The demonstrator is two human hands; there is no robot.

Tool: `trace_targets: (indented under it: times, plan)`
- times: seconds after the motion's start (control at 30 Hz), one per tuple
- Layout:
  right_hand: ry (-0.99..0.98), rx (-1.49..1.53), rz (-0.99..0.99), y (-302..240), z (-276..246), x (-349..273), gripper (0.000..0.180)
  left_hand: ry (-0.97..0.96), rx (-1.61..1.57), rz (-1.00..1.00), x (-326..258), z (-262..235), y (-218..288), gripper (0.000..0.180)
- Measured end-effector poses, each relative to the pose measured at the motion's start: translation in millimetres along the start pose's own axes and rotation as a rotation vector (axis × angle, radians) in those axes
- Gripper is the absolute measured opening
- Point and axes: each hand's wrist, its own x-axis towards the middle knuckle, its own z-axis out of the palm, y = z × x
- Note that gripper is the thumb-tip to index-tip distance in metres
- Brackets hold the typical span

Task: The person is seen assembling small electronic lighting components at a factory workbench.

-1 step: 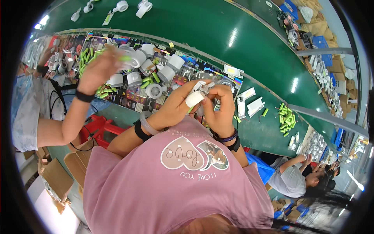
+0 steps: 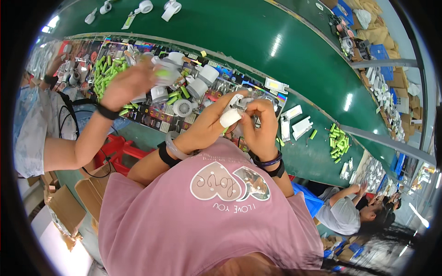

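Observation:
A white plastic lamp part (image 2: 230,118) is held in front of my chest. My left hand (image 2: 208,122) has its fingers wrapped round it from the left. My right hand (image 2: 260,128) pinches at its far right side with thumb and bent forefinger; what lies between those fingertips is too small to make out. A bit of green shows under the white part, between my hands. Just beyond my left hand, a round white lamp head with a slotted face (image 2: 183,108) lies among several white cylinders (image 2: 197,87).
Green battery cells lie in a pile (image 2: 338,143) at the right and another (image 2: 107,73) at the left. Flat white housings (image 2: 301,127) rest right of my hands. A co-worker's blurred hand (image 2: 126,87) reaches over the parts. Beyond runs a green belt (image 2: 239,34).
The co-worker's hand at the left has moved to the right over the white parts, with something green in it. My own hands look almost unchanged.

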Motion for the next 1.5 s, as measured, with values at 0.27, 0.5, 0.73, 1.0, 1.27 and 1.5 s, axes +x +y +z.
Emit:
trace_targets:
  times: [0.27, 0.5, 0.73, 1.0, 1.27, 1.5]
  plan:
    - [-0.106, -0.006, 0.226, 101.3, -21.1, 94.6, 0.019, 0.106, 0.467, -0.109, -16.0, -41.3, -31.0, 0.049]
    - [-0.143, -0.347, 0.202, 213.0, -31.4, 172.3, 0.022, 0.031, 0.517, -0.273, -30.3, -56.3, -49.6, 0.034]
    - [-0.296, -0.455, 0.107, 164.1, -33.5, 115.0, 0.028, 0.144, 0.719, -0.203, -27.4, -69.0, -49.3, 0.036]
    - [-0.494, -0.212, 0.571, 83.6, -41.3, -45.3, 0.021, 0.332, 1.303, 0.122, 4.7, -80.0, -79.7, 0.049]
    - [-0.650, -0.280, 0.518, 63.5, -35.1, -97.5, 0.020, 0.429, 1.570, 0.207, 27.0, -86.3, -105.6, 0.023]
    - [-0.656, -0.735, 0.481, 93.0, -29.7, -116.0, 0.020, 0.342, 1.204, 0.258, 26.9, -85.9, -97.7, 0.015]
